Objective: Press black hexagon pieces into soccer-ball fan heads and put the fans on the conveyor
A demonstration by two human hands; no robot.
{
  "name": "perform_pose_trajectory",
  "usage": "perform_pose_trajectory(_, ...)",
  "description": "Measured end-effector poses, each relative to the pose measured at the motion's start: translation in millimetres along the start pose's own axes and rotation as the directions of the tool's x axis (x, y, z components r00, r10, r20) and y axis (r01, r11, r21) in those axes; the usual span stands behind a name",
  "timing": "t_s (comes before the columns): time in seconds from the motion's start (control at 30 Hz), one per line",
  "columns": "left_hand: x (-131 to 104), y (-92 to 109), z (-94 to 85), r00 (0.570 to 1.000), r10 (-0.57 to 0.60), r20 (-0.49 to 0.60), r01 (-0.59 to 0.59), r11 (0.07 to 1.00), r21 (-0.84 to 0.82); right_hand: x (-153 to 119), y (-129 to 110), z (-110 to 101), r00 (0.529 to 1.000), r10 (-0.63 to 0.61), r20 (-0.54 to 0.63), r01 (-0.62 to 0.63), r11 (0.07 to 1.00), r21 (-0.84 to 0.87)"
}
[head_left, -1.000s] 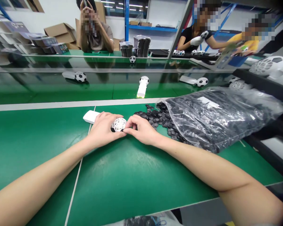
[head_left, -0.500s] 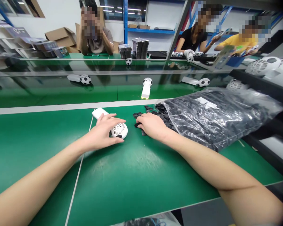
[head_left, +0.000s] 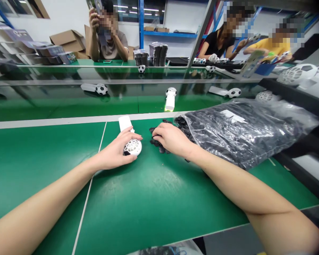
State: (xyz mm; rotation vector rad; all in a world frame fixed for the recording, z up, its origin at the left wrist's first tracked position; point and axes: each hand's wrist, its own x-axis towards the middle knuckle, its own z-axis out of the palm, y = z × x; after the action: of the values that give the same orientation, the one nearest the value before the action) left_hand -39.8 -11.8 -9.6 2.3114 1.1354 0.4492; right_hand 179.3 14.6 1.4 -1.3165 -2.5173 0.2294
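Observation:
My left hand (head_left: 119, 150) is curled around the round head of a white handheld fan (head_left: 133, 146), thumb on the near side and fingers over the far side. The head has an open football-pattern grille with a black patch at its lower left. Its white handle points away from me, partly hidden behind my fingers. To the right, my right hand (head_left: 171, 140) reaches into a loose pile of small black pieces (head_left: 163, 149), fingertips pinched together on one of them. The pile spills from the mouth of a clear plastic bag (head_left: 244, 131) full of the same pieces.
Beyond the white rail (head_left: 55, 121), a conveyor belt (head_left: 143, 102) carries several similar fans. At right stands a dark rack (head_left: 289, 95) with more football-headed fans. Co-workers sit across the line, near stacked boxes (head_left: 48, 51) and dark piled trays (head_left: 158, 54).
The fan has turned under my left hand, its handle swinging from the upper left to nearly straight away. My right fingers shifted among the black pieces, which spread. Fans on the belt moved right.

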Motion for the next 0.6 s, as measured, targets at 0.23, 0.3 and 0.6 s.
perform_pose_trajectory(0.23,0,0,2.2,0.999,-0.031,-0.021,0.031,0.999,-0.017,-3,-8,5,0.995,-0.098,0.007,0.095,0.984,0.150)
perform_pose_trajectory(0.3,0,0,2.3,1.000,-0.021,-0.023,0.020,1.000,-0.020,-3,-4,9,0.998,-0.060,0.018,0.060,0.998,0.008)
perform_pose_trajectory(0.6,0,0,2.4,1.000,-0.007,-0.018,0.007,1.000,-0.030,0,3,6,0.998,0.066,-0.007,-0.064,0.937,-0.343)
